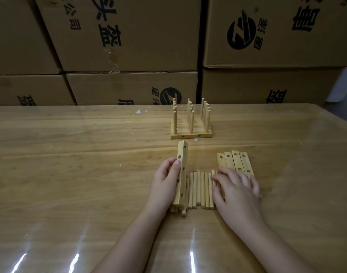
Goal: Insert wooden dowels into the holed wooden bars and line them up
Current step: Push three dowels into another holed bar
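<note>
left hand (165,181) gripping a holed wooden bar (181,174) tilted over the surface (70,154), right hand (235,186) fingers relaxed flat on loose dowels (201,190), finished bars with upright dowels (191,123) farther back

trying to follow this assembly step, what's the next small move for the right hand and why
Probably the right hand should pinch one of the loose dowels and carry it to a hole in the held bar. That hand lies flat on the dowels, holding none, while the left hand grips the bar, its visible holes empty. The finished bars behind already hold upright dowels.
</note>
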Demonstrator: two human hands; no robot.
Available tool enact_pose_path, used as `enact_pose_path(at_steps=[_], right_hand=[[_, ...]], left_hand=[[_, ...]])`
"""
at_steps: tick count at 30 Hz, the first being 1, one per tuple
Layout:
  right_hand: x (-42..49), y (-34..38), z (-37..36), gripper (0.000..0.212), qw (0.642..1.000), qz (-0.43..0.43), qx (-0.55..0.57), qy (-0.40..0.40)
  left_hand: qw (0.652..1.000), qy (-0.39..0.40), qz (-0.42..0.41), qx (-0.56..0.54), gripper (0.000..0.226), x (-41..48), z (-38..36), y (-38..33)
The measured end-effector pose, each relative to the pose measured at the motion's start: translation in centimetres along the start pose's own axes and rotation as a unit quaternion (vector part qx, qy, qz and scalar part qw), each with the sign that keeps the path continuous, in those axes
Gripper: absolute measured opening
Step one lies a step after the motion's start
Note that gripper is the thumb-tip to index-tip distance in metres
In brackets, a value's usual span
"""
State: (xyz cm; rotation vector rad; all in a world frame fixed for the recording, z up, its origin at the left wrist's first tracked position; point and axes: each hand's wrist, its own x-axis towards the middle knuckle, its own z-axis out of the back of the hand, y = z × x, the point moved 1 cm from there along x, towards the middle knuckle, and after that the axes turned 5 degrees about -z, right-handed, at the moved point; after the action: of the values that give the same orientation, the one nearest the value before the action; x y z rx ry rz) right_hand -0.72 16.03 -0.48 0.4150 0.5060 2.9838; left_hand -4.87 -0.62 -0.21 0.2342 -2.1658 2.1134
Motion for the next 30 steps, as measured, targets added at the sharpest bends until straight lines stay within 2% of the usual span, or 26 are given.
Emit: enact_pose_path(at_steps=[13, 20, 27, 30], right_hand=[[0.02, -0.13, 0.45, 0.038, 0.999, -0.028, -0.015, -0.012], [-0.38, -0.01, 0.81, 0.042, 0.994, -0.034, -0.105, -0.020], [-0.29, -0.29, 0.54, 0.034, 0.998, -0.042, -0.043, -0.006], [-0.28, -0.30, 0.41, 0.039, 0.999, -0.047, -0.008, 0.002]], left_hand=[[1.000, 0.010, 0.008, 0.023, 0.023, -0.23, 0.02, -0.18], [0.999, 0.009, 0.008, 0.032, 0.023, -0.28, -0.15, -0.51], [0.998, 0.013, 0.011, 0.053, 0.021, -0.29, -0.20, -0.62], [0.998, 0.014, 0.004, 0.057, 0.019, -0.31, -0.13, -0.58]])
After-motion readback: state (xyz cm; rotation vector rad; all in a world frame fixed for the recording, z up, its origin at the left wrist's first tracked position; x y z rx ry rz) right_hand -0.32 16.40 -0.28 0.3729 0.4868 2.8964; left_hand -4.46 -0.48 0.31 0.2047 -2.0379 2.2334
